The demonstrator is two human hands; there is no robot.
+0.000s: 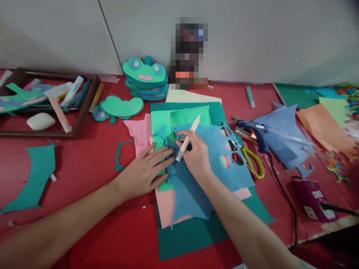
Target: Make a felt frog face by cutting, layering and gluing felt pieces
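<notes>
My left hand [146, 170] lies flat with fingers stretched out over green and blue felt. In my right hand [196, 155] is a cream-coloured marker [188, 138], tilted, its clear capped-looking end pointing down and its slim end up. The right fingertips rest by a small green piece on the blue felt [196, 186], which has several holes along its right side. Under it lie pink felt [166, 205], bright green felt [190, 116] and a dark green sheet [193, 235]. Whatever the marker's writing tip touches is hidden behind my right fingers.
A stack of felt frog faces [146, 78] stands at the back. Yellow-handled scissors [254, 162] and a blue glue gun [256, 130] lie to the right, its cord running past a purple power strip [312, 198]. A brown tray [81, 116] of markers sits at left.
</notes>
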